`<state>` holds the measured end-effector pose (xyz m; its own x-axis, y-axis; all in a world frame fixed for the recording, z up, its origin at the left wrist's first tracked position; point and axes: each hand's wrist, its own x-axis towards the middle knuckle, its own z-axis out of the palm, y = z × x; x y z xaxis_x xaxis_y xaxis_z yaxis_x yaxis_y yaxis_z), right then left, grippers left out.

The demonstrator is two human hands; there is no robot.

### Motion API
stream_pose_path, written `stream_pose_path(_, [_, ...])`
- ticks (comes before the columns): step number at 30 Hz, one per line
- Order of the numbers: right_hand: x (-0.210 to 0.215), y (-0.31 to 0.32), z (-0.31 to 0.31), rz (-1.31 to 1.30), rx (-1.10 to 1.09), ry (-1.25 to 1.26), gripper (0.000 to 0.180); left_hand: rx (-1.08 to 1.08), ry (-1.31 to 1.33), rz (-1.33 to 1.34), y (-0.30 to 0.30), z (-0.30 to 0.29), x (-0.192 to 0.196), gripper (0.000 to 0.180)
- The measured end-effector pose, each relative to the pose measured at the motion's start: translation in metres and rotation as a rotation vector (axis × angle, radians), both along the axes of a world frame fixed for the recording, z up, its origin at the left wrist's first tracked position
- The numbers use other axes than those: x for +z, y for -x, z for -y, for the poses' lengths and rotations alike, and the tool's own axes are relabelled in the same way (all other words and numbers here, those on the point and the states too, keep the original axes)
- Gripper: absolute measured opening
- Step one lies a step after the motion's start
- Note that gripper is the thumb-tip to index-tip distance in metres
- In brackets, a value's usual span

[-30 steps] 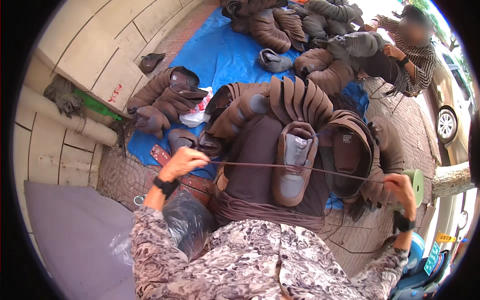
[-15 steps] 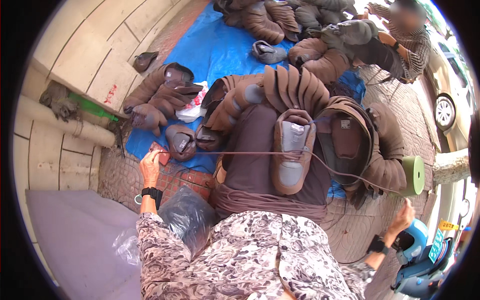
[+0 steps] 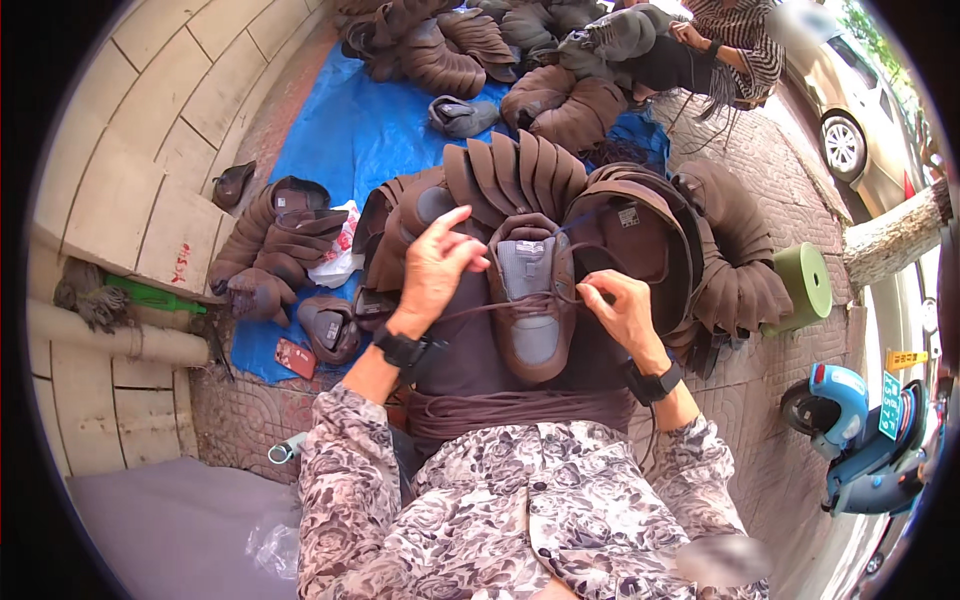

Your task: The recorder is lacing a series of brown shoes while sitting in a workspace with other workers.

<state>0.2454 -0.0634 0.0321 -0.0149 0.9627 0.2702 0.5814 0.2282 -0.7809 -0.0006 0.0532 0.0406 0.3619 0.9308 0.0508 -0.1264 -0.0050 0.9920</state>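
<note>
A brown and grey shoe upper (image 3: 533,335) rests on my lap, its toe toward me. Brown shoelace (image 3: 528,305) crosses its lowest eyelets, with a length trailing to the left. Just right of the shoe, my right hand (image 3: 622,308) pinches the lace between thumb and fingertips. My left hand (image 3: 438,268) hovers to the shoe's left, fingers apart and nothing visible in them. A thick bundle of brown laces (image 3: 520,415) lies across my lap at the waist. Beyond the shoe curve rows of nested brown shoe uppers (image 3: 510,175).
More stacked uppers (image 3: 445,60) lie on a blue tarp (image 3: 350,125). A red phone (image 3: 294,358) is on the left, near a wall. At right are a green roll (image 3: 803,288), a tree trunk (image 3: 900,235) and a blue scooter (image 3: 850,430). Another person (image 3: 735,45) sits at the far right.
Both hands have come in from wide apart to either side of the shoe. The lace stretched leftward is now slack, and my left hand has let go of it. The view has shifted right.
</note>
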Motion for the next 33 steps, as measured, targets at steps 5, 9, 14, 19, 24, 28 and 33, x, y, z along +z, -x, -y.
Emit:
stream_pose_path(5, [0.055,-0.039,0.044,0.37,-0.409,-0.372,0.021,-0.212,0.031,-0.128,-0.027,0.015,0.005,0.051])
stream_pose_path(9, [0.096,-0.075,0.13,-0.356,-0.555,-0.159,0.024,-0.314,0.3,-0.023,-0.036,0.018,-0.006,0.021])
stream_pose_path(14, [0.071,-0.052,0.115,-0.282,-0.5,0.255,0.008,-0.253,0.279,-0.001,-0.06,0.021,-0.014,0.012])
stream_pose_path(19, [0.003,0.008,0.02,-0.289,-0.162,0.109,0.017,-0.259,0.028,-0.444,-0.059,0.03,0.003,0.011])
stream_pose_path(24, [-0.019,0.02,-0.012,-0.184,-0.188,0.027,0.008,-0.253,-0.032,-0.413,-0.06,0.03,-0.002,0.011])
stream_pose_path(28, [-0.022,0.017,-0.007,-0.123,-0.149,0.172,0.009,-0.353,0.084,-0.388,-0.06,0.026,-0.008,0.012])
stream_pose_path(33, [-0.025,0.012,-0.009,-0.146,-0.121,0.189,0.013,-0.334,0.119,-0.312,-0.064,0.028,-0.011,0.011])
